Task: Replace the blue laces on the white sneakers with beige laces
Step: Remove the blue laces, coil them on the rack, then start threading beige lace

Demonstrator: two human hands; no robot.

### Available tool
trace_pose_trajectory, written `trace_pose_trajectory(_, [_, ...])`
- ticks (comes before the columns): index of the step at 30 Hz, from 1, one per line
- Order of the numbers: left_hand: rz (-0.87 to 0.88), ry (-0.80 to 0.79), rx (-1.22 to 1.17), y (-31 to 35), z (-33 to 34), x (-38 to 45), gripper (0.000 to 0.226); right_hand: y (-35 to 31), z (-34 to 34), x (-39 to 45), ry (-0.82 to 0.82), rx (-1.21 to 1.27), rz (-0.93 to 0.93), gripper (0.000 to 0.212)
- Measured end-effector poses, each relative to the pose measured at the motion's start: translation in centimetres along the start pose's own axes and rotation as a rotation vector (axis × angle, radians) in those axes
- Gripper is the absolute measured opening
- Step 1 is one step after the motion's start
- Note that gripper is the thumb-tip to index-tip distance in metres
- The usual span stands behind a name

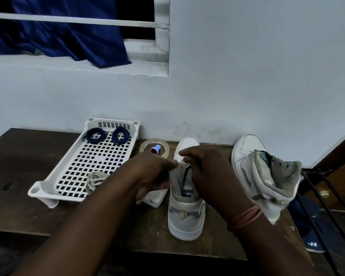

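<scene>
Head view shows both blue laces (107, 135) already removed: they lie coiled as two bundles at the far end of the white perforated tray (48, 185), which sits on the dark wooden table (18, 156). One beige lace (95, 181) lies bundled at the near end of the same tray, not yet used.

The near sneaker (185, 214) stands in front of the person, toe pointing away. The left hand (153, 172) grips its collar on the left side with curled fingers. The right hand (209, 172) holds its fingers bent over the eyelet area and appears to pinch something at the top of the tongue; whether that is a lace end cannot be told, since the hand covers it. A thin dark line runs down the tongue; its nature is unclear.

The second sneaker (267, 174) rests to the right, tilted, with its eyelets bare and no lace fitted.

A roll of tape (154, 149) lies beside the tray near the wall.

Judged status: removal of the blue laces is complete. Lacing of the near sneaker looks to be at an early stage at most. Lacing of the second sneaker remains entirely outstanding.
</scene>
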State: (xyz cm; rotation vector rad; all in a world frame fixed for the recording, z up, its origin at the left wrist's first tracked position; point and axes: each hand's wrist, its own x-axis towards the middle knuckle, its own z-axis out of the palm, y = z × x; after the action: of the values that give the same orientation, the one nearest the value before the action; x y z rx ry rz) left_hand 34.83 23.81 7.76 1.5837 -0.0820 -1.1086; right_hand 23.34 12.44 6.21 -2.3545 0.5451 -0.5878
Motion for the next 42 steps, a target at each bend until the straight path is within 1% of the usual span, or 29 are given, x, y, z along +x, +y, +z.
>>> trace_pose_trajectory(2, [-0.061, -0.033, -0.084, 0.0, -0.3, -0.1, 0.031, 0.8, 0.1, -0.1, -0.06, -0.083, 0.071, 0.041])
trace_pose_trajectory(4, [-0.095, -0.055, -0.132, -0.1, -0.4, -0.1, 0.029, 1.1, 0.2, -0.4, -0.065, -0.087, 0.115, 0.042])
trace_pose_trajectory(8, [-0.121, -0.078, -0.157, -0.1, -0.3, 0.2, 0.024, 1.2, 0.6, -0.8, -0.004, -0.069, 0.14, 0.027])
trace_pose_trajectory(10, [-0.127, -0.1, -0.166, -0.1, -0.4, 0.1, 0.016, 1.3, 0.8, -0.6, 0.0, -0.061, 0.146, 0.025])
trace_pose_trajectory(12, [-0.123, -0.103, -0.166, -0.1, -0.4, 0.0, 0.014, 1.2, 0.9, -0.6, 0.002, -0.057, 0.144, 0.026])
trace_pose_trajectory(17, [-0.112, -0.101, -0.168, -0.2, -0.4, 0.2, 0.016, 1.6, 1.3, -0.4, 0.019, -0.046, 0.115, 0.026])
trace_pose_trajectory(20, [-0.116, -0.092, -0.178, -0.2, -0.3, 0.1, 0.011, 1.6, 1.1, -0.2, 0.015, 0.008, 0.114, 0.027])
trace_pose_trajectory(23, [-0.121, -0.075, -0.185, -0.3, -0.3, -0.1, 0.014, 1.5, 1.2, -0.1, 0.068, 0.124, 0.192, 0.021])
trace_pose_trajectory(26, [-0.12, -0.077, -0.194, -0.4, -0.3, 0.0, 0.015, 1.3, 1.5, -0.1, 0.092, 0.154, 0.236, 0.016])
trace_pose_trajectory(28, [-0.119, -0.087, -0.193, -0.3, -0.3, 0.0, 0.021, 1.1, 1.5, 0.0, 0.07, 0.131, 0.201, 0.019])
trace_pose_trajectory(30, [-0.12, -0.104, -0.196, -0.3, -0.4, -0.1, 0.026, 1.1, 1.4, 0.0, 0.029, 0.047, 0.148, 0.023])
trace_pose_trajectory(33, [-0.118, -0.12, -0.191, -0.3, -0.6, 0.1, 0.028, 1.2, 1.3, 0.1, -0.009, -0.048, 0.101, 0.018])
trace_pose_trajectory(35, [-0.116, -0.124, -0.185, -0.3, -0.6, 0.1, 0.026, 1.3, 1.0, 0.3, -0.08, -0.055, 0.107, 0.019])
trace_pose_trajectory(37, [-0.11, -0.129, -0.181, -0.3, -0.7, 0.1, 0.019, 1.3, 0.8, 0.3, -0.147, -0.074, 0.117, 0.022])
trace_pose_trajectory(39, [-0.104, -0.126, -0.175, -0.3, -0.7, 0.2, 0.013, 1.4, 0.8, 0.0, -0.151, -0.086, 0.112, 0.026])
trace_pose_trajectory(42, [-0.079, -0.1, -0.145, -0.3, -0.7, 0.4, 0.021, 1.2, 0.8, -0.4, -0.084, -0.046, 0.116, 0.026])
